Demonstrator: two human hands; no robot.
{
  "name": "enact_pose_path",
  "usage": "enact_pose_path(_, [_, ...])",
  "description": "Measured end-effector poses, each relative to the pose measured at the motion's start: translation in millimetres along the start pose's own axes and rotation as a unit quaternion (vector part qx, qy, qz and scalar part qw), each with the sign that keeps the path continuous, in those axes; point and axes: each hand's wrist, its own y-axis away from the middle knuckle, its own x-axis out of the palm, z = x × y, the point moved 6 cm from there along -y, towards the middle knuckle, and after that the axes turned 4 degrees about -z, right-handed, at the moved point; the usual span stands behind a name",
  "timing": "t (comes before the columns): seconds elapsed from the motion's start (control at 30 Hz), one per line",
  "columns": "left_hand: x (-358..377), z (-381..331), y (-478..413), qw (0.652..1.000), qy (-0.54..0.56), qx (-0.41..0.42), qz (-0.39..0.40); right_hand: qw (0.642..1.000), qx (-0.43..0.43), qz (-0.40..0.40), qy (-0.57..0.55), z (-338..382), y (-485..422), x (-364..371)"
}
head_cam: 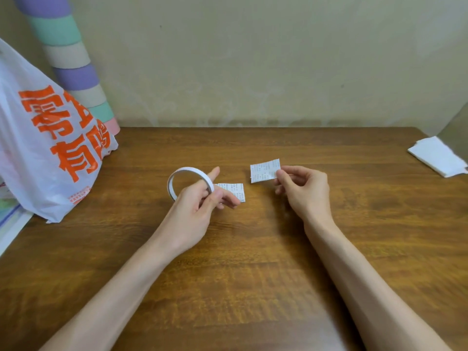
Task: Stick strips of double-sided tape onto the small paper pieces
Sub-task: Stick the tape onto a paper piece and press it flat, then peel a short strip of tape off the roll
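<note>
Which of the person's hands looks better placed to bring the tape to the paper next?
Probably the left hand: it grips the tape roll, close by the flat-lying slip. The right hand is busy pinching the other slip.

left hand (200, 198) grips tape roll (188, 179) | right hand (301, 188) pinches paper piece (264, 170)
</note>
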Motion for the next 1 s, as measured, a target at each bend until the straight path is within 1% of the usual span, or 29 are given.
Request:
enact_pose_path(0.1, [0.0,-2.8,1.9,1.0,-0.019,0.021,0.0,0.999,-0.035,-0.008,0.034,1.8,-1.1,-0.7])
enact_pose_path(0.2, [-3.4,-6.5,2.7,0.999,-0.024,0.03,-0.037,0.99,-0.096,-0.057,0.085,11.5,1.7,-5.6])
enact_pose_path(0.27, [-5.6,-8.5,2.2,0.998,-0.005,0.037,-0.051,0.986,-0.132,-0.065,0.08,22.5,9.6,-3.9])
enact_pose_path(0.33, [-4.1,-10.7,2.1,0.998,0.019,0.049,-0.038,0.983,-0.176,-0.033,0.046,37.5,24.2,4.6])
enact_pose_path(0.47, [5.1,-16.7,6.2,0.996,0.033,0.077,0.004,0.965,-0.248,0.086,-0.024,58.9,55.8,28.0])
enact_pose_path(0.53, [6.4,-18.1,7.5,0.995,0.008,0.096,0.014,0.952,-0.28,0.116,-0.041,64.1,63.4,33.8])
enact_pose_path(0.6, [4.8,-18.4,7.3,0.993,-0.023,0.115,0.012,0.942,-0.307,0.123,-0.048,66.0,65.9,34.5])
enact_pose_path(0.8, [3.4,-17.3,6.9,0.991,-0.06,0.122,-0.001,0.932,-0.347,0.094,-0.043,68.7,70.7,31.3])
enact_pose_path(1.0, [1.5,-17.8,7.8,0.991,-0.051,0.123,-0.01,0.925,-0.377,0.047,-0.036,69.7,76.7,29.8])
